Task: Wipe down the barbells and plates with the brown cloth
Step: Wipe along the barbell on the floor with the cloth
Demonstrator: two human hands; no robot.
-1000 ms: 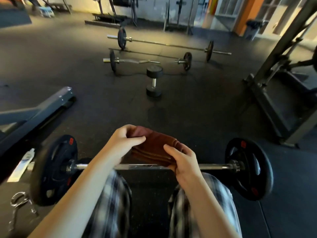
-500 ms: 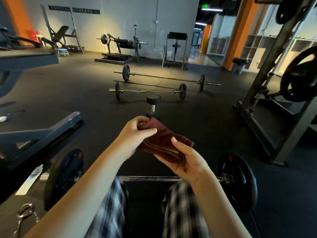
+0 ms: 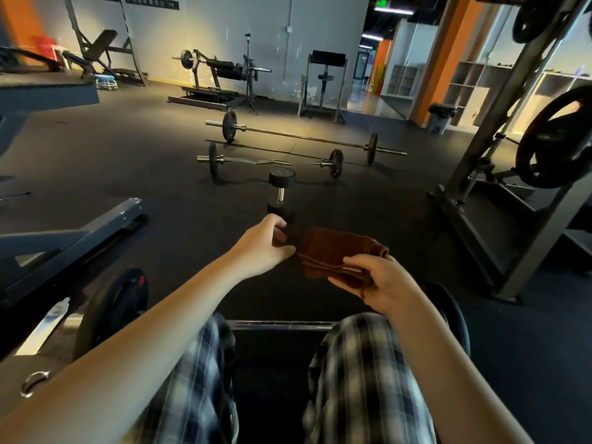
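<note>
Cloth-readying step: right hand (image 3: 381, 280), grip grasping the folded brown cloth (image 3: 333, 251) aloft, left hand (image 3: 262, 248) released at its 9 o'clock; the next move likely calls for lowering it onto the barbell (image 3: 282, 324) at 6 o'clock.

A gym: barbells (image 3: 304, 138), a dumbbell (image 3: 282, 180), an incline bench (image 3: 102, 48), a steel rack (image 3: 512, 107), black rubber floor (image 3: 128, 149).

Dark rubber floor (image 3: 128, 149) runs back to a white wall (image 3: 320, 27), lit warm yellow low down. An orange pillar (image 3: 439, 59) stands at right, with pale cubby shelves (image 3: 464, 81) and a grey bin (image 3: 440, 118) beside it. Strip lights (image 3: 392, 11) and a green exit sign (image 3: 382, 3) glow in the dim corridor (image 3: 368, 68) beyond. An incline bench (image 3: 102, 43) sits far left by the wall, a white stool (image 3: 105, 81) before it; a grey steel rack (image 3: 474, 238) rises near right.
</note>
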